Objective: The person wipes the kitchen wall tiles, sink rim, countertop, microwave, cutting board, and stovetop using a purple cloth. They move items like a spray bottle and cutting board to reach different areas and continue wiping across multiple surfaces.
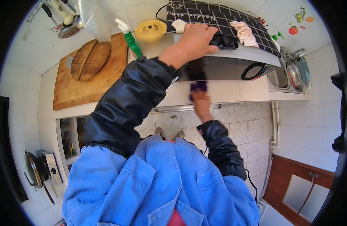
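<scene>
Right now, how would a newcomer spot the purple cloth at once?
On the white counter, find the microwave topped with a black cover with white grid lines. Just in front of its dark door, the right hand rests on the purple cloth. Its dark purple sets it apart from the crumpled pale pink cloth on top of the microwave.
</scene>
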